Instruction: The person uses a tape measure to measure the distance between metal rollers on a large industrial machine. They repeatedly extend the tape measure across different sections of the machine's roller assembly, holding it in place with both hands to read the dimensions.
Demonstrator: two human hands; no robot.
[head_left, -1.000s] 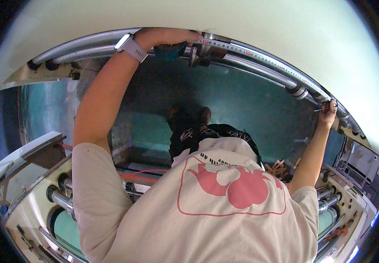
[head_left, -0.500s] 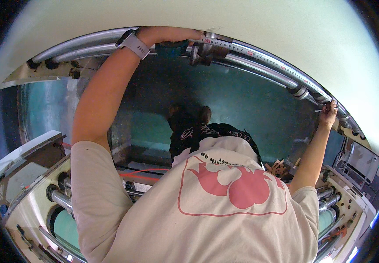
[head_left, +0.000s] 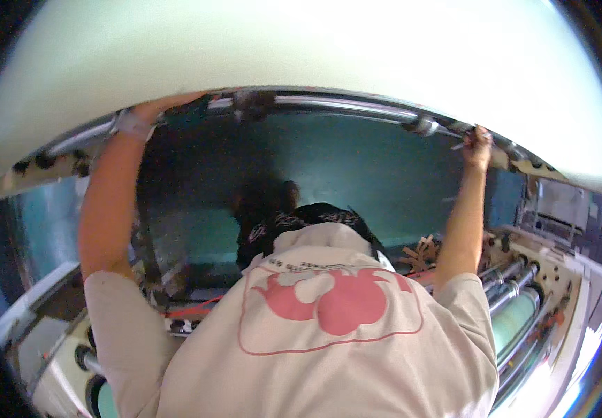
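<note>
- The left hand (head_left: pixel 175 102) is at about 10 o'clock, with its fingers reaching in under the edge of a big pale sheet (head_left: pixel 315 45). It is blurry, and I cannot tell if it is pinching anything.
- A pale watch band (head_left: pixel 134 125) goes round the left wrist.
- The right hand (head_left: pixel 478 145) is up at 2 o'clock, close under the same edge. Its fingers are bent and close together, but I cannot tell what they pinch.
- A shiny metal rod (head_left: pixel 343 104) runs across at 12 o'clock, between the two hands.
- A dark block (head_left: pixel 255 106) sits on the rod at 11 o'clock, and a shiny ring (head_left: pixel 424 125) sits near the right hand, between 1 and 2.
- Half a second ago a measuring tape showed along there, from hand to hand. Now I cannot make it out; the pale sheet seems to hide it.
- Brown scraps (head_left: pixel 419 255) lie in a pile at 4 o'clock.
- A green roller (head_left: pixel 515 324) is further out at 4 o'clock.
</note>
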